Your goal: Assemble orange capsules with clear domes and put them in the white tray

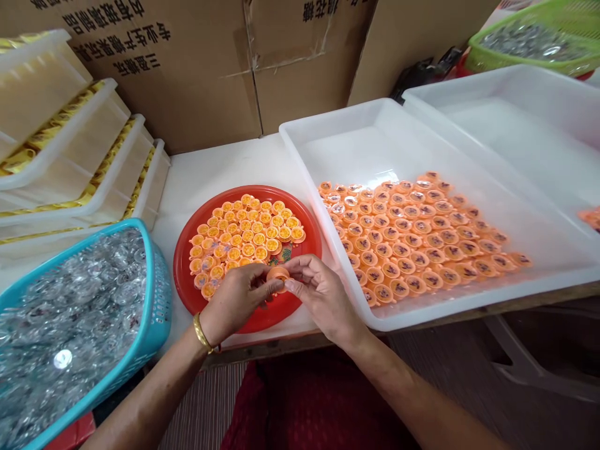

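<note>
Between my two hands, above the near edge of a round red tray (187, 275), is a small round orange plastic cup (278, 273). My left hand (241, 294), with a gold bracelet at the wrist, pinches the cup from the left. The fingertips of my right hand (321, 294) close on its right side. On the tray lie many orange cups (234, 237) with yellow pieces inside. To the right, a white plastic bin (337, 144) holds rows of orange cups with dark-printed clear tops (407, 237).
At left stands a blue basket (159, 300) of clear plastic pieces (79, 300). Behind it are stacked white bins (107, 125) with yellow items. Cardboard boxes (197, 81) line the back. A second white bin (492, 119) and a green basket (576, 31) are at right.
</note>
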Available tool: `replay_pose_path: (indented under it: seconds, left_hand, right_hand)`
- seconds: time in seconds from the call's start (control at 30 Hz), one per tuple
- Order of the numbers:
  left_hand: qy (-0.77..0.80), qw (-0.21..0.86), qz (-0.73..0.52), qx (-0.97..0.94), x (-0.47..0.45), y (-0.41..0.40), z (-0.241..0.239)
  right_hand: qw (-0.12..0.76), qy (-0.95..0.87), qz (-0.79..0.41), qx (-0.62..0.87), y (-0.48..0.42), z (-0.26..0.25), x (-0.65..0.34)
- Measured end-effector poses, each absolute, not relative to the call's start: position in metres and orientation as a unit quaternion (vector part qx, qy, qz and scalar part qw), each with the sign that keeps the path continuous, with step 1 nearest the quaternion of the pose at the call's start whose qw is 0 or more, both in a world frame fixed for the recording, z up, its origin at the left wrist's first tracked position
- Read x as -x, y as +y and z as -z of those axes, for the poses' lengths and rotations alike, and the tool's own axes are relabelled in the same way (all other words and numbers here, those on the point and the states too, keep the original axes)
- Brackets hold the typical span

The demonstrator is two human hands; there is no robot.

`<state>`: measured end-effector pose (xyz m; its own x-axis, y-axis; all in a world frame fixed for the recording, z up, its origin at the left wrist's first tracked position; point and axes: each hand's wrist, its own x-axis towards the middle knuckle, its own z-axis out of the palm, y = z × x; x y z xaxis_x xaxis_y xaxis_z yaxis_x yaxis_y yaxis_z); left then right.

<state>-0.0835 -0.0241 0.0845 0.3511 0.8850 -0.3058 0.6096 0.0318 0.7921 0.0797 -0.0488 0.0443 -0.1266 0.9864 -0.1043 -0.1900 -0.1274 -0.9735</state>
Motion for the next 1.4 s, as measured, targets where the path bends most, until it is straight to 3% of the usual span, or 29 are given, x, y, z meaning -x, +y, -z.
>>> replay_pose_path:
  seconds: [0.2,0.37,0.47,0.53,0.63,0.9,1.23,1.4]
  left_hand:
    - [0.549,0.390,-0.193,-0.714,0.072,-0.036,-0.090]
    - [0.537,0.518,-0.261,-0.613,0.061,-0.039,-0.077]
    - [0.503,0.576,-0.315,-0.563,0.061,-0.037,-0.077]
    - [0.508,0.573,-0.328,-0.554,0.064,-0.037,-0.078]
    - [0.563,0.532,-0.295,-0.559,0.071,-0.039,-0.074]
    - [0.597,0.517,-0.255,-0.558,0.079,-0.049,-0.044]
    - [0.583,0.532,-0.253,-0.560,0.073,-0.043,-0.048]
    - [0.580,0.534,-0.271,-0.552,0.084,-0.044,-0.066]
  right_hand:
    - [0.508,-0.411,-0.612,0.446,-0.052,-0.056,-0.080]
    - [0.462,-0.494,-0.590,0.441,-0.045,-0.077,-0.101]
    - [0.454,-0.556,-0.508,0.477,-0.007,-0.095,-0.140]
    - [0.443,-0.567,-0.388,0.576,0.037,-0.104,-0.177]
    - [0.308,-0.557,-0.246,0.732,0.107,-0.105,-0.232]
    - [0.121,-0.579,-0.233,0.772,0.168,-0.066,-0.285]
    - [-0.004,-0.630,-0.161,0.760,0.169,-0.060,-0.285]
    - [-0.003,-0.665,-0.078,0.742,0.161,-0.066,-0.277]
